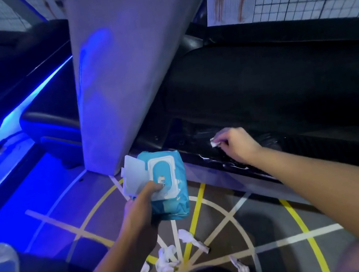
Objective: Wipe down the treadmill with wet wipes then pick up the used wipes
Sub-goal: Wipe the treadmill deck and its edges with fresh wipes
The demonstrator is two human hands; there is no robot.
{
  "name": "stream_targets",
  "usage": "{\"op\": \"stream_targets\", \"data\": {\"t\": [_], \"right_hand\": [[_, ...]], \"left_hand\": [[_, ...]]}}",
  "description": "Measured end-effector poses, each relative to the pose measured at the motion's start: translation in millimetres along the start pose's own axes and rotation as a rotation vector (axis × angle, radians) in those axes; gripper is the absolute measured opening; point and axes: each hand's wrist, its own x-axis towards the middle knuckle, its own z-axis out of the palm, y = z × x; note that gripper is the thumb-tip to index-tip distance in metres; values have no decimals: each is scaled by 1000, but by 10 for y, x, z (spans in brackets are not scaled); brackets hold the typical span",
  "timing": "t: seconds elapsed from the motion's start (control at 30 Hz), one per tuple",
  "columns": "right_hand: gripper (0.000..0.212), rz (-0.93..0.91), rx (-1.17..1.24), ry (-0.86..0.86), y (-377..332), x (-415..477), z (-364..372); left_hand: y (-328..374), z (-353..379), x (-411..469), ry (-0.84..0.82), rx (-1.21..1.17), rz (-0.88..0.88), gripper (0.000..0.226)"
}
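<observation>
Right hand [235,147] pinches crumpled wipe [215,143] on treadmill rail [193,156], centre right; rail runs toward lower right. Left hand [143,205] grips open-lid wipe pack [177,208]; used wipes [166,261] on floor [273,227] just below it.

Dim feed on my end: a blue strip light [30,96] glows at left, the treadmill [261,88] sinks into shadow, and the edges bow.

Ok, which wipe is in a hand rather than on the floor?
The wipe pinched in the right hand, pressed on the treadmill edge. The other wipes lie crumpled on the floor.
</observation>
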Motion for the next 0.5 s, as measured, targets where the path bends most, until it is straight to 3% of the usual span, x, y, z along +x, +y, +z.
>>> {"op": "stream_targets", "data": {"t": [0.07,0.27,0.5], "right_hand": [[27,-85,-2,-47,-123,-143,-39],[13,-70,-22,-245,-241,-391,-246],[11,191,21,-29,-1,-30,-360]], "left_hand": [[-1,21,-7,-13,5,1,38],[-13,46,-39,-43,32,-6,37],[2,16,-74,-10,9,3,38]]}}
